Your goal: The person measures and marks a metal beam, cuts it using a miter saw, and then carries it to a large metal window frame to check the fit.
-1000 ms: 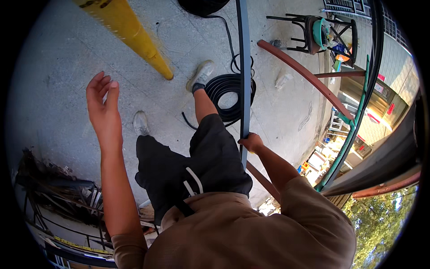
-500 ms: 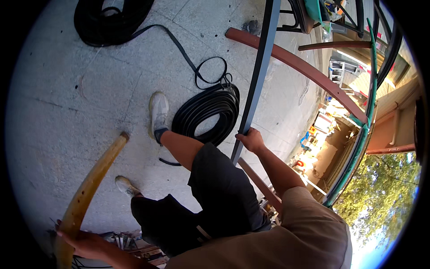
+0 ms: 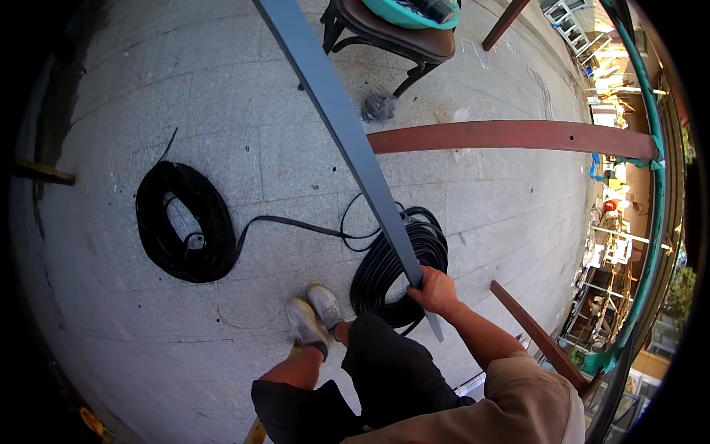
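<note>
My right hand (image 3: pixel 435 291) is closed round a long grey metal bar (image 3: pixel 347 137) near its lower end. The bar slants from beside my knees up to the top edge, where its far end is cut off. Under and beside it lies a coil of flat black strip or hose (image 3: pixel 370 285) on the pavement. One strand runs left to a second black coil (image 3: pixel 151 235). My left hand is outside the picture.
A brown chair (image 3: pixel 396 38) holding a teal basin (image 3: pixel 405 16) stands ahead. A red-brown beam (image 3: pixel 510 135) reaches right to a green-wrapped rail (image 3: pixel 654 214); another red-brown post (image 3: pixel 534 325) is near my right arm. Crumpled plastic (image 3: pixel 379 105) lies by the chair.
My view has turned, and my feet have come together. The grey bar stays in my right hand but now slants up leftward. My left hand, earlier on a yellowish wooden pole, has left view.
</note>
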`<state>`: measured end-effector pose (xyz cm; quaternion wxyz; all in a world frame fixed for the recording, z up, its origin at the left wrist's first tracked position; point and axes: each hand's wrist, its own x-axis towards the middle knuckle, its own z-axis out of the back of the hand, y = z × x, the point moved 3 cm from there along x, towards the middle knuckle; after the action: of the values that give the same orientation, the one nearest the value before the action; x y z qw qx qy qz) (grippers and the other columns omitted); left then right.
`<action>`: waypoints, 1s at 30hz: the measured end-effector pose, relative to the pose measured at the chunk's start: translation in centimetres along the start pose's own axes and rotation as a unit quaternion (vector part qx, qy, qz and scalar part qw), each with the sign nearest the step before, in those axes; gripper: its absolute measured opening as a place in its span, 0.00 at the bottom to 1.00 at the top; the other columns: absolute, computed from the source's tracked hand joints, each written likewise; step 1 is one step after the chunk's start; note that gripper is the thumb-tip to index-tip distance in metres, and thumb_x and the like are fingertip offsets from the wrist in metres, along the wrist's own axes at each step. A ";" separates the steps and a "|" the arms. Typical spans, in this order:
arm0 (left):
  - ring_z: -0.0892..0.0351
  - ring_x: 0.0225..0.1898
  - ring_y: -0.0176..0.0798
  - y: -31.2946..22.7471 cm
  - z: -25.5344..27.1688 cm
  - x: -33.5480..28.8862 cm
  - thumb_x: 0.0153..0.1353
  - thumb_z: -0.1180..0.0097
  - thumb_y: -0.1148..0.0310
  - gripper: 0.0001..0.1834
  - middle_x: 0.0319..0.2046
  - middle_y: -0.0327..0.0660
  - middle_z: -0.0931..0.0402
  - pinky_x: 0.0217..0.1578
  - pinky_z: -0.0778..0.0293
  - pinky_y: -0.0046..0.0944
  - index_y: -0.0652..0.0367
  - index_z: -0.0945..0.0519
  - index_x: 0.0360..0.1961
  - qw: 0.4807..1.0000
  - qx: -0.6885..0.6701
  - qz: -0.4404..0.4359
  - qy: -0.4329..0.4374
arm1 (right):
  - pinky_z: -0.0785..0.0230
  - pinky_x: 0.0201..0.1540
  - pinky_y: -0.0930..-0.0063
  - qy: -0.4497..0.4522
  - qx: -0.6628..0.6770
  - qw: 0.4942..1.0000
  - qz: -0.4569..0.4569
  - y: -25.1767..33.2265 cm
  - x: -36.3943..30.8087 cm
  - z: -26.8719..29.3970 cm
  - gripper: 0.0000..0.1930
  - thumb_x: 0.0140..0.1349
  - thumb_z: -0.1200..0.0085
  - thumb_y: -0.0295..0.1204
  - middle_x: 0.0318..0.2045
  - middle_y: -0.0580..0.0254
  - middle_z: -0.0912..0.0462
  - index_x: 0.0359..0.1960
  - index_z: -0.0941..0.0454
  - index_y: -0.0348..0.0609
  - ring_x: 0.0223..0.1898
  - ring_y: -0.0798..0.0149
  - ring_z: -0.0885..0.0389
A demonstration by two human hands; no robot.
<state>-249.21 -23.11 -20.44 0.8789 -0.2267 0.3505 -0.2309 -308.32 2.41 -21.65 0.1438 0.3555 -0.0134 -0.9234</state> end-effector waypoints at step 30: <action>0.13 0.42 0.42 -39.9 -42.8 -14.5 0.72 0.40 0.59 0.19 0.43 0.45 0.14 0.39 0.19 0.39 0.59 0.22 0.57 0.713 0.422 -0.091 0.552 | 0.22 0.49 0.53 -0.066 0.043 0.996 -0.041 4.3 -5.3 24.4 0.21 0.51 0.31 0.46 0.43 0.60 0.17 0.44 0.16 0.51 0.49 0.51 0.15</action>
<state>-299.28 -56.58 -18.56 0.5083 0.3048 0.6167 -0.5181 -319.56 -2.17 0.64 0.0889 0.3001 -0.0477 -0.9486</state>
